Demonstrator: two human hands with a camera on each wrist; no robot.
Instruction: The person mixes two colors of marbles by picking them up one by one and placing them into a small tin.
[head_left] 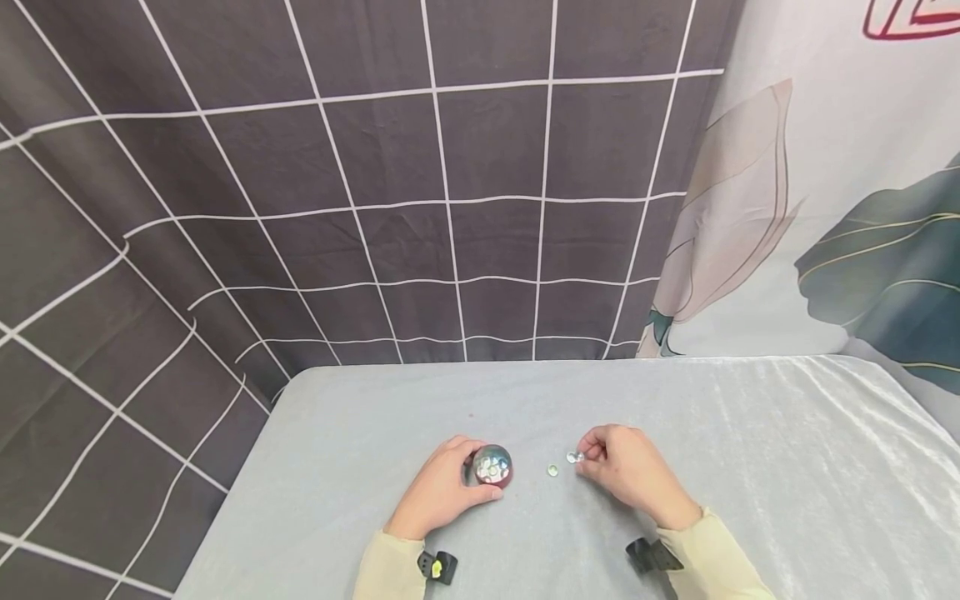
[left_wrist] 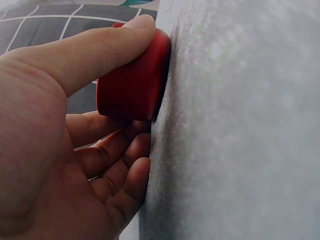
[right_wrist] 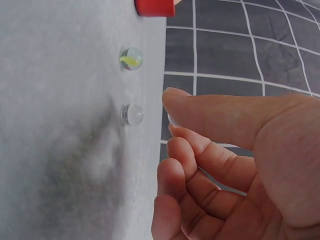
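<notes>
My left hand (head_left: 442, 483) grips a small red cup (left_wrist: 132, 85) standing on the cloth, thumb on its near side and fingers on the far side. From the head view the cup's inside (head_left: 492, 458) looks shiny and metallic, with small glassy round shapes low in it. My right hand (head_left: 626, 467) pinches a clear glass marble (right_wrist: 172, 120) between thumb and forefinger, mostly hidden by the fingertips. Just beside those fingertips a clear marble (right_wrist: 133, 114) lies on the cloth. Between it and the cup lies a marble with a yellow-green swirl (right_wrist: 132, 60).
A pale grey velvety cloth (head_left: 787, 467) covers the table. Behind it hangs a dark curtain with a white grid (head_left: 495, 150), which also runs along the left side. A leaf-patterned white curtain (head_left: 757, 275) hangs at the right. Each wrist wears a black camera band (head_left: 652, 556).
</notes>
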